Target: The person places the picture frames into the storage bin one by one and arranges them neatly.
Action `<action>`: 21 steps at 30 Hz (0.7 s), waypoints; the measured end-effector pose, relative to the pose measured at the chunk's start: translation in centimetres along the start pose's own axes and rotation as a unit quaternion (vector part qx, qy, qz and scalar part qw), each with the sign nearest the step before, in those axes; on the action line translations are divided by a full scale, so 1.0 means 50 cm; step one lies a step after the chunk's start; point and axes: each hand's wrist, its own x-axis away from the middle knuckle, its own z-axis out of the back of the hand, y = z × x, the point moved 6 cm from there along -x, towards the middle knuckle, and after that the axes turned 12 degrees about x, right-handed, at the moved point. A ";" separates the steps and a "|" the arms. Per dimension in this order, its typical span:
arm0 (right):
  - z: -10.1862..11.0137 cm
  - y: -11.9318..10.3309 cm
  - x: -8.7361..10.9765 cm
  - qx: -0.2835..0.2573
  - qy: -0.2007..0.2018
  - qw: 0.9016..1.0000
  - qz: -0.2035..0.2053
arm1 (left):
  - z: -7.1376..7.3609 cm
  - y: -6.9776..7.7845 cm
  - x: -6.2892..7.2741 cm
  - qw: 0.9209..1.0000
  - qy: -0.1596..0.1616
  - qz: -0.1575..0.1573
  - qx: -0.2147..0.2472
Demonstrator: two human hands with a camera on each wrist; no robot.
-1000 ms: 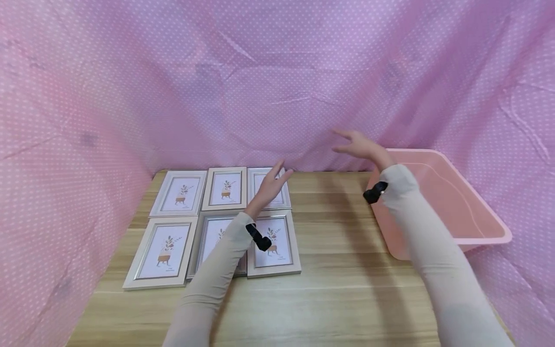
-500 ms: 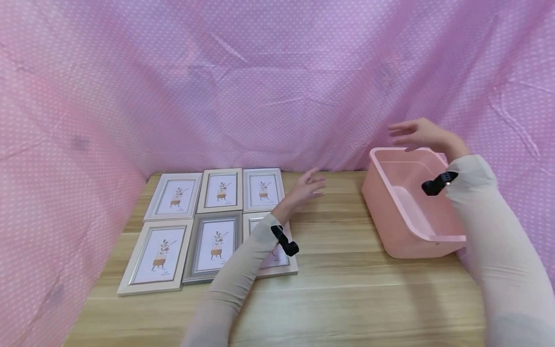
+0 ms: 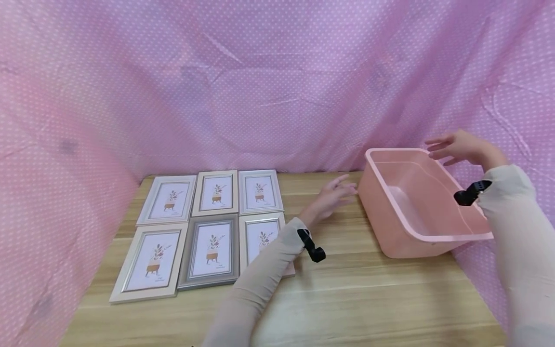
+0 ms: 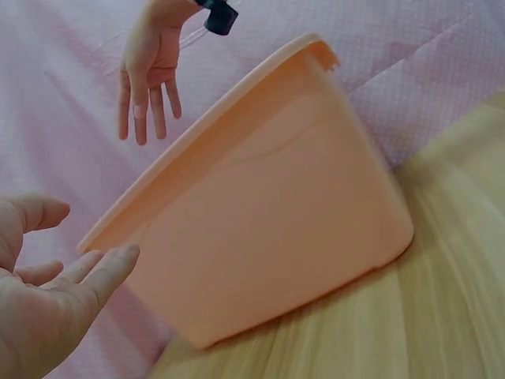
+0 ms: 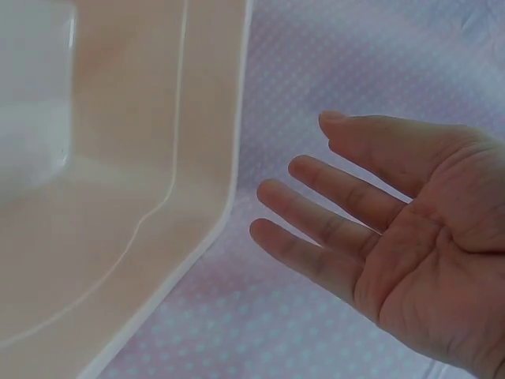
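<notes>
A pink plastic tub (image 3: 377,212) stands on the right part of the table, and the inside that shows has nothing in it. My left hand (image 3: 330,197) is just left of its near wall, fingers spread and holding nothing. Over the tub's far right rim hovers my right hand (image 3: 461,147), palm turned inward with loose fingers. In the right wrist view the right hand (image 5: 394,237) is apart from the tub's rim (image 5: 237,142). The left wrist view has the left fingers (image 4: 110,272) overlapping the tub's wall (image 4: 268,221).
Several picture frames (image 3: 214,250) with plant prints lie face up in two rows on the left of the wooden table (image 3: 347,299). My left forearm covers part of the near right picture frame (image 3: 247,236). A pink dotted cloth (image 3: 277,86) hangs behind and at both sides.
Both hands have moved right, the left from above the picture frames to beside the tub, the right from the tub's left side across to its far right rim. The view has shifted slightly.
</notes>
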 end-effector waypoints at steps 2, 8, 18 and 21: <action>-0.008 0.019 0.007 0.019 -0.010 1.000 -0.007 | -0.015 -0.016 -0.005 1.000 -0.006 0.008 0.006; -0.030 0.073 0.023 0.046 -0.028 0.998 -0.024 | -0.057 -0.060 -0.018 0.999 -0.015 0.031 0.017; -0.040 0.123 0.042 0.024 -0.030 0.998 -0.049 | -0.098 -0.082 -0.034 0.999 -0.018 0.034 0.012; -0.041 0.132 0.044 0.014 -0.034 0.998 -0.058 | -0.108 -0.086 -0.040 0.999 -0.021 0.040 0.022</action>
